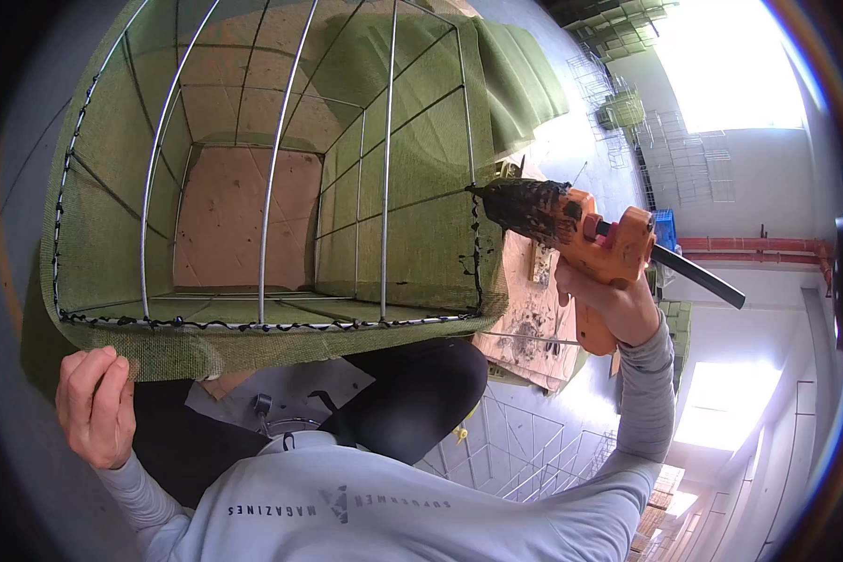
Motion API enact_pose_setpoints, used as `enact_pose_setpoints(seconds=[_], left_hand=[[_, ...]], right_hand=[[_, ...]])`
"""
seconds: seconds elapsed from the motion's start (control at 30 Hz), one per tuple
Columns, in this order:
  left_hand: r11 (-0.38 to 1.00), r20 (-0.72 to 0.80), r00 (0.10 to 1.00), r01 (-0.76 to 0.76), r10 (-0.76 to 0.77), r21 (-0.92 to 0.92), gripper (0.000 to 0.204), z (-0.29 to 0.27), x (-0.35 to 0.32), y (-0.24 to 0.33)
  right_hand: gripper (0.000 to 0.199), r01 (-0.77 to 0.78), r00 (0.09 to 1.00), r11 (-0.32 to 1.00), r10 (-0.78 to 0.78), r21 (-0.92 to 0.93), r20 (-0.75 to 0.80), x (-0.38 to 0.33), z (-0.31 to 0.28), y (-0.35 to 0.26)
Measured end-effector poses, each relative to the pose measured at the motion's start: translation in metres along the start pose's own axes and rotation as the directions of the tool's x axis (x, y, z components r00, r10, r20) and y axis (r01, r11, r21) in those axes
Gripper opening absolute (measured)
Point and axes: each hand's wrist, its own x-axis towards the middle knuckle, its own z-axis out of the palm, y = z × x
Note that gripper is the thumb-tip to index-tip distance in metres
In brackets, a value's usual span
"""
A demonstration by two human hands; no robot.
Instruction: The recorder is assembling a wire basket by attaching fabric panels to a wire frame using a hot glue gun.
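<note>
A wire frame basket [268, 206] lined on the outside with green woven fabric [398, 348] lies before me, its open side facing me. A line of black glue [206, 324] runs along the near and left rim wires and up part of the right one. My right hand [618, 300] grips an orange glue gun [618, 239], its nozzle smeared black and its tip at the right rim wire. A black glue stick [698, 277] juts from the gun's back. With curled fingers, my left hand [98, 407] pinches the fabric's edge at the near left corner.
Stained cardboard [534, 323] lies right of the basket, beneath the gun. More green fabric [515, 84] drapes behind it. Bare wire frames [520, 440] stand on the floor to the right, others farther off. Red pipes [759, 251] run along the wall.
</note>
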Motion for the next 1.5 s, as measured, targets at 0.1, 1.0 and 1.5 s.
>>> enact_pose_setpoints(seconds=[0.1,1.0,1.5], left_hand=[[1.0,-0.002,1.0,0.005,-0.005,-0.011,0.038,0.0,0.001,0.001],[1.0,-0.004,1.0,0.016,-0.016,-0.014,0.035,-0.001,0.003,0.002],[0.997,0.038,0.997,0.07,-0.069,-0.023,0.028,-0.007,-0.003,0.004]], right_hand=[[0.022,0.024,0.999,0.998,-0.022,0.059,-0.036,-0.002,0.001,0.002],[0.019,0.029,0.998,0.999,-0.027,0.033,-0.052,0.024,-0.003,-0.002],[0.02,-0.031,0.998,0.999,0.03,-0.019,-0.048,0.028,-0.005,-0.008]])
